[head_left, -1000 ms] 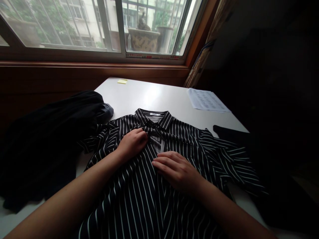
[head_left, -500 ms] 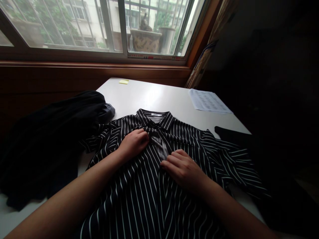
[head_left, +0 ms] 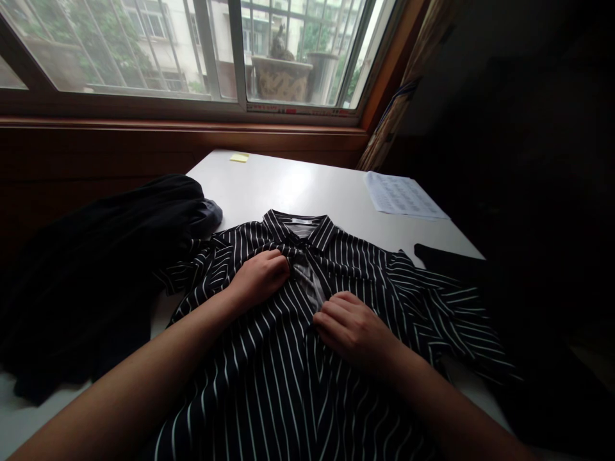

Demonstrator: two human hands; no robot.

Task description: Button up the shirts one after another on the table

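A black shirt with white stripes (head_left: 269, 346) lies face up on the white table (head_left: 331, 186), its collar toward the window and short sleeves spread to both sides. My left hand (head_left: 263, 275) is closed on the front edge at chest height, left of the opening. Lower down and to the right, my right hand (head_left: 348, 325) pinches the other front edge. Between the hands the front gapes, and the paler inside of the shirt shows. Fingertips of both hands are partly hidden, and no button can be made out there.
A heap of dark clothing (head_left: 106, 269) lies at the left, touching the left sleeve. Printed sheets (head_left: 403, 195) rest near the right table edge, with a dark cloth (head_left: 444, 259) below them. A yellow sticky note (head_left: 239, 157) lies near the window (head_left: 293, 57).
My right hand has shifted very slightly to the right and down with the front edge. My left hand has barely moved, and the shirt lies as before.
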